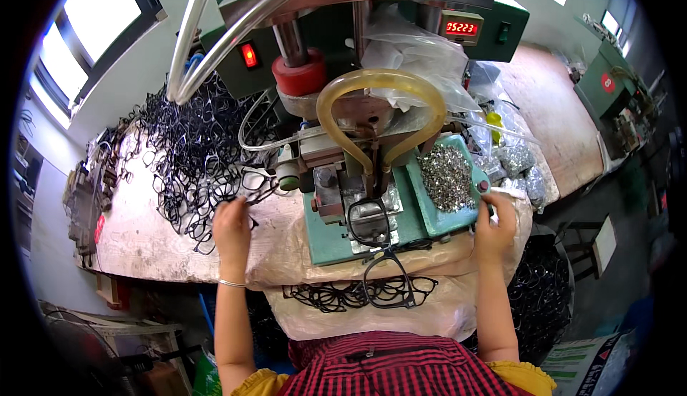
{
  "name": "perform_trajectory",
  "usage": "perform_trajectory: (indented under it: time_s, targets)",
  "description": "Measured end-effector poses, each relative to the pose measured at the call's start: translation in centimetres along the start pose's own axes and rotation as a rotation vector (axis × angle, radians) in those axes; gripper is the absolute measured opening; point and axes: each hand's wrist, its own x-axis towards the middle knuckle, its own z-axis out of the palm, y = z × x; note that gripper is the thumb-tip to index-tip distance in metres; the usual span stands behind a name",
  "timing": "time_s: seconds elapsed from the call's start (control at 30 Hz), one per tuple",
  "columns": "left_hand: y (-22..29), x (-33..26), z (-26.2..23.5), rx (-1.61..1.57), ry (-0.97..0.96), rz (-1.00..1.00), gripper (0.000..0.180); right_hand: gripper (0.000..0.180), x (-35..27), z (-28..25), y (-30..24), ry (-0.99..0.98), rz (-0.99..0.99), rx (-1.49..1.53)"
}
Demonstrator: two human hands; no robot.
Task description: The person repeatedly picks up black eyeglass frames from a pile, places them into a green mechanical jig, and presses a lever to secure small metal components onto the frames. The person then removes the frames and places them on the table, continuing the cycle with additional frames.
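My left hand is closed, its fingertips at the near edge of a heap of black eyeglass frames. A dark piece of frame shows beside the fingers. My right hand has bent fingers drawn together at the near right corner of a turquoise tray, just below a red button; what lies between the fingertips is hidden. Between my hands a black eyeglass frame rests upright in the machine, one rim at the metal fixture and the other hanging down in front.
Small metal parts fill the tray. More black frames lie on the covered ledge before me. A yellowish hose loops above the fixture. Plastic bags lie behind the tray, and a dark pile of frames sits low right.
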Motion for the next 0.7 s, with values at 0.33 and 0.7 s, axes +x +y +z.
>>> perform_trajectory:
  time_s: [0.33,0.7]
  targets:
    - [-0.1,6.1,0.3,0.059,-0.074,-0.199,0.023,0.018,4.1,2.8,-12.0,-0.332,-0.065,0.535]
    - [3.1,5.3,-4.2,-0.548,0.240,-0.142,0.028,0.048,2.6,5.9,-14.9,-0.423,0.320,1.034]
